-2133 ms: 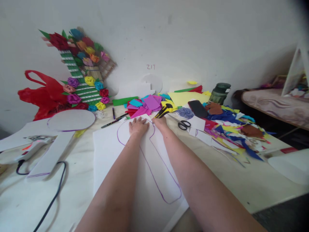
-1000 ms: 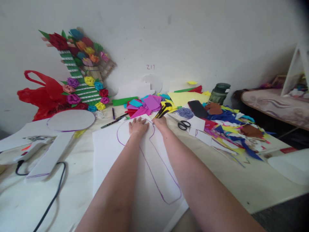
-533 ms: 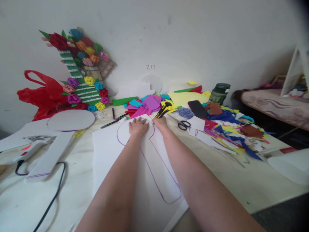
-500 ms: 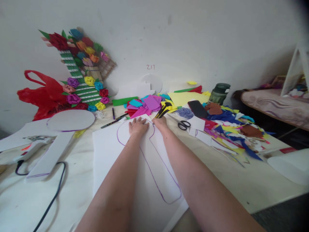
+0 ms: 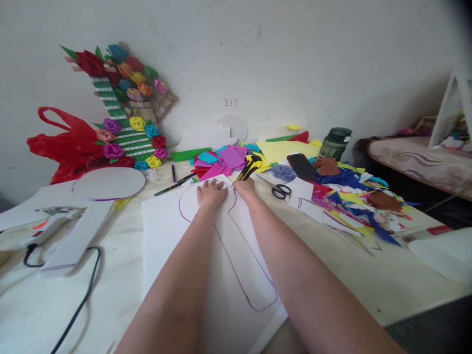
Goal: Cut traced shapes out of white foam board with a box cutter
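A large white sheet (image 5: 165, 236) lies in front of me, with a purple outline drawn on it: a round head and a long stem with a rounded end. My left hand (image 5: 212, 194) rests flat inside the round part, its fingers spread. Closed around a yellow-and-black utility knife (image 5: 249, 167) is my right hand (image 5: 245, 189), placed at the right edge of the drawn circle. The knife leans up and to the right; its tip is too small to make out.
Black scissors (image 5: 278, 190), a phone (image 5: 301, 166) and a pile of coloured scraps (image 5: 354, 196) lie to the right. On the left are a paddle-shaped white cutout (image 5: 79, 236), a glue gun (image 5: 47, 228) with its black cord, and a red bag (image 5: 66, 147). A green bottle (image 5: 335, 142) stands behind.
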A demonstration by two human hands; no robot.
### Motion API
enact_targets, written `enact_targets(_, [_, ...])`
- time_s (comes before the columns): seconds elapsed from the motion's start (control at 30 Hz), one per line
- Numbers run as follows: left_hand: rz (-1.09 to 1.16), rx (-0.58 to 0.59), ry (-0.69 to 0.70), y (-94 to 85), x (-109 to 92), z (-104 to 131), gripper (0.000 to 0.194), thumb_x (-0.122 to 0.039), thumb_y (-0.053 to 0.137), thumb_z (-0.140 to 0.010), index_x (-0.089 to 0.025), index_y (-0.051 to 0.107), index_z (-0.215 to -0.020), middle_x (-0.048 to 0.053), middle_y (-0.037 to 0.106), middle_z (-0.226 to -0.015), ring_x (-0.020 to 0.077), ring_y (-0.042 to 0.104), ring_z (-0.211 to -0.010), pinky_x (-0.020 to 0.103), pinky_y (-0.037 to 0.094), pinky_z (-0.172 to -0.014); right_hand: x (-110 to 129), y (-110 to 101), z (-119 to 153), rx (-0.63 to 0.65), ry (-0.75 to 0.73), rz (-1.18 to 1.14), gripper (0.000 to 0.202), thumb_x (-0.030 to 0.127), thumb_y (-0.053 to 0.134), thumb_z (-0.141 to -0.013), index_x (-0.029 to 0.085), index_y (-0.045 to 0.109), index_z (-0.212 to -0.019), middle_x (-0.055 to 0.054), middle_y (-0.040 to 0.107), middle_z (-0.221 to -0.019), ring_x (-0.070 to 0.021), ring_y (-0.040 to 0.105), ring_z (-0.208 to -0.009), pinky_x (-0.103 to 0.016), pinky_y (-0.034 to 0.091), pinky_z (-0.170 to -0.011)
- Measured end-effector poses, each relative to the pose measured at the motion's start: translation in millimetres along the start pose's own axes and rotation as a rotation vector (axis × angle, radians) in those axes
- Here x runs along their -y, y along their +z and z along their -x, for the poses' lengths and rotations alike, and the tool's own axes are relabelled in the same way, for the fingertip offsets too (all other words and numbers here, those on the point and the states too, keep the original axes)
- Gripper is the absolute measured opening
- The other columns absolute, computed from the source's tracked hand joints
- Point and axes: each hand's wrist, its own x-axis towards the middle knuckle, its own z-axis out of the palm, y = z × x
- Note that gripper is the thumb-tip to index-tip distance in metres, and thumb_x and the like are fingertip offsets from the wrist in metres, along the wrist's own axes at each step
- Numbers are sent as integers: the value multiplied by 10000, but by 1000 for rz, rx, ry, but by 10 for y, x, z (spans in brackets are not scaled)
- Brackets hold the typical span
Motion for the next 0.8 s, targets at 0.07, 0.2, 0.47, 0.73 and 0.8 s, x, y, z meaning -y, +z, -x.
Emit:
enact_targets(0.07, [-6, 1, 2, 8, -3, -2, 529, -541, 304, -855, -368, 415, -1342, -53, 249, -1499, 239, 157, -1376, 495, 118, -1093, -3, 7, -1, -3, 7, 6, 184, 187, 557, -604, 134, 644, -759, -92, 688, -808, -194, 638, -795, -231, 477, -652])
enact_targets(0.2, [-31, -1, 6, 28, 4, -24, 531, -541, 274, -862, -378, 392, -1354, -56, 236, -1504, 246, 146, -1379, 509, 119, -1090, -7, 15, -1, 3, 4, 26, 213, 202, 551, -613, 138, 655, -788, -94, 692, -845, -195, 640, -827, -233, 477, -669])
enact_targets(0.47, [-145, 172, 188, -45, 126, -58, 713, -653, 189, -841, -291, 182, -1455, -4, 66, -1539, 288, 57, -1391, 503, 104, -1095, 24, -5, 10, 19, 31, 51, 267, 227, 559, -620, 134, 668, -845, -109, 694, -888, -211, 643, -877, -245, 480, -707])
enact_targets(0.73, [-112, 41, 181, 28, 162, -11, 704, -689, 159, -829, -331, 264, -1426, -33, 156, -1527, 268, 103, -1386, 482, 124, -1099, 88, -53, 28, 48, 41, 147, 292, 234, 568, -639, 137, 673, -894, -112, 694, -897, -228, 648, -889, -262, 487, -716])
enact_targets(0.8, [-106, 34, 169, 34, 163, -18, 707, -693, 162, -825, -332, 269, -1424, -36, 160, -1525, 262, 109, -1386, 481, 129, -1099, 124, -64, 41, 42, 28, 210, 293, 243, 578, -650, 137, 675, -906, -121, 693, -892, -235, 649, -896, -273, 491, -723])
